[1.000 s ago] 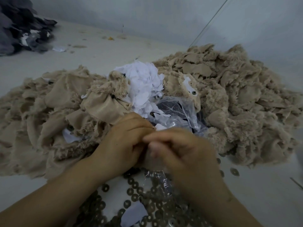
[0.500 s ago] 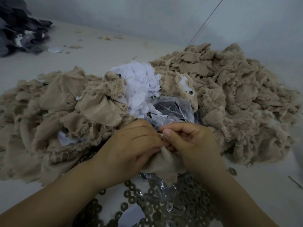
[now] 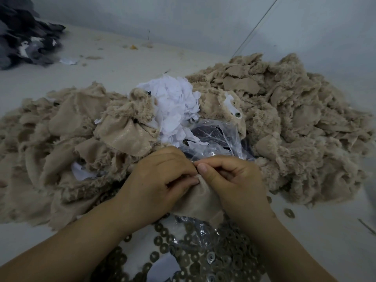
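Note:
A small beige plush fabric piece (image 3: 200, 202) hangs between both my hands at the middle of the view. My left hand (image 3: 160, 184) grips its left side with curled fingers. My right hand (image 3: 234, 180) pinches its top edge, thumb against forefinger. What sits inside the pinch is hidden. Below the hands lie several dark metal washers (image 3: 203, 259), partly on a clear plastic bag.
Large heaps of beige plush pieces lie at the left (image 3: 61, 143) and right (image 3: 295, 123). White paper scraps (image 3: 175, 110) and a clear bag with dark contents (image 3: 211, 137) sit between them. A dark fabric pile (image 3: 22, 33) lies far left on the pale tabletop (image 3: 114, 64).
My right hand has drawn back from over the fabric piece to its right edge and now pinches it. More of the beige piece shows between the hands.

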The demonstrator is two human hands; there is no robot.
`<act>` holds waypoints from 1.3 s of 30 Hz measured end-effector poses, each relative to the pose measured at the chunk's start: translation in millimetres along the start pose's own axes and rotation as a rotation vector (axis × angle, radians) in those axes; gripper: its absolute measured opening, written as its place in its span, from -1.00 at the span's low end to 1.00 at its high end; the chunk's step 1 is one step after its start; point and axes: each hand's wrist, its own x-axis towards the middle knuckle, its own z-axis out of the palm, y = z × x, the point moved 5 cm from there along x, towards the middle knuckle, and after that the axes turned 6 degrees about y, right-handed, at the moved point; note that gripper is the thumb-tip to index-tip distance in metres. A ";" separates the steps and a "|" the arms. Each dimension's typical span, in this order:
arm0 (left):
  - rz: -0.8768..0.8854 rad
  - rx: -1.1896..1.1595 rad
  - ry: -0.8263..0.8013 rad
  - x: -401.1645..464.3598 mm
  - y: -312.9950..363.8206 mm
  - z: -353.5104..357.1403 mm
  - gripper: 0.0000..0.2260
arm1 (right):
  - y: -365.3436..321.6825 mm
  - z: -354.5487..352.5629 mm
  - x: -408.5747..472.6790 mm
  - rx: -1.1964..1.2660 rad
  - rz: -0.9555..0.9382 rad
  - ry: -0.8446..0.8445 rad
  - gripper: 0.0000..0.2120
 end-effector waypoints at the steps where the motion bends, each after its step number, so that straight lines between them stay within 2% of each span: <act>1: -0.025 -0.005 0.023 -0.3 -0.5 -0.8 -0.92 | -0.7 0.1 -0.2 -0.015 -0.018 -0.006 -0.90; 10: -0.163 -0.049 0.078 1.2 -3.5 -5.7 -0.83 | -6.1 -3.8 -3.7 -0.039 -0.155 0.078 -0.76; 18: -0.270 -0.057 0.001 0.8 -8.8 -2.3 -0.78 | -18.6 -4.2 -4.3 -0.385 -0.452 0.076 -0.83; 26: -0.473 -0.255 0.005 -1.8 -16.5 4.4 -0.83 | -22.9 -2.2 -8.8 -0.495 -0.598 0.103 -0.86; 34: -0.438 -0.245 0.042 -3.7 -14.7 4.3 -0.83 | -22.0 -2.7 -7.1 -0.398 -0.538 0.039 -0.87; 39: -0.288 -0.054 -0.057 -2.9 -11.5 6.7 -0.77 | -18.9 -2.3 -3.8 -0.322 -0.463 -0.015 -0.86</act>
